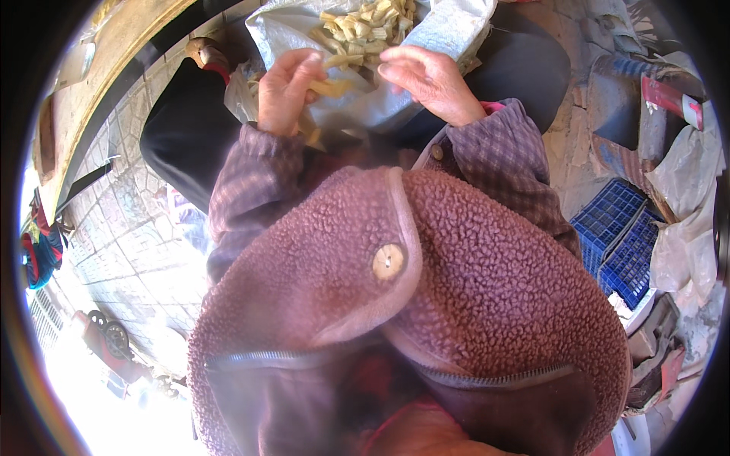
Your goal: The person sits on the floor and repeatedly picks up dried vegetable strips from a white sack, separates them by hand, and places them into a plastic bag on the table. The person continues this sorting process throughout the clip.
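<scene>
My left hand (290,85) pinches a pale yellow strip (332,88) between thumb and fingers. The strip sticks out towards the right; its material is not clear. Across from it, my right hand (434,82) hovers with thumb and forefinger a little apart, and I see nothing between them. Beyond both hands lies a pile of pale yellow folded or knotted pieces (373,25). They rest on a whitish woven plastic sack (279,28) spread over my lap. A few more yellow bits near my left wrist are partly hidden.
At the left curves the edge of a wooden board (128,34) above stone paving (122,228). Blue plastic crates (619,239) stand at the right, beside crumpled plastic sheeting (684,239). A red-handled object (672,101) lies further up. Lower left, a wheeled object (111,342) appears in glare.
</scene>
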Motion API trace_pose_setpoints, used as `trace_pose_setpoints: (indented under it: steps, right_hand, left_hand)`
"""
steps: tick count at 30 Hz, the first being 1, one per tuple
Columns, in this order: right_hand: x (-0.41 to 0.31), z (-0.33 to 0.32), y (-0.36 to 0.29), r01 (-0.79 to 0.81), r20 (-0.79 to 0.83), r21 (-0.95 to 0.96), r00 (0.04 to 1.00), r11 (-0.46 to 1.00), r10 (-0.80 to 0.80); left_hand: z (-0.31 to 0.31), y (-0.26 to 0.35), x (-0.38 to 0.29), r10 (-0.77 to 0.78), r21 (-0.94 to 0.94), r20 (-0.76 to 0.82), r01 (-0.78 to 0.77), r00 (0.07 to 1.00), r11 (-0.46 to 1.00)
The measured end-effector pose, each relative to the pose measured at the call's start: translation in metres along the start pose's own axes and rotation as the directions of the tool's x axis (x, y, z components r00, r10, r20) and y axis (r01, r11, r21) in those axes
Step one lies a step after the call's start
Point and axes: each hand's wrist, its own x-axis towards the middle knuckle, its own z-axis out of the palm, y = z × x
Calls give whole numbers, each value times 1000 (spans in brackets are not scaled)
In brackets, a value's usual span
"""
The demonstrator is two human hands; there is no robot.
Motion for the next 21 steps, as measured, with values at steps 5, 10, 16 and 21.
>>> trace_pose_setpoints:
  steps: [5,10,16,21]
  right_hand:
    - [3,14,8,309,144,-92,945,947,-294]
    - [11,9,-4,370,81,-94,928,924,-363]
    - [16,-1,-36,414,159,-562,904,716,-397]
    - [26,-16,-30,70,131,-100,990,993,-57]
  left_hand:
    - [16,22,-13,38,-152,286,6,957,988]
    - [8,34,-16,79,-50,343,-66,936,997]
    - [11,18,2,278,422,244,-359,929,832]
    - [17,17,3,226,446,186,-288,956,847]
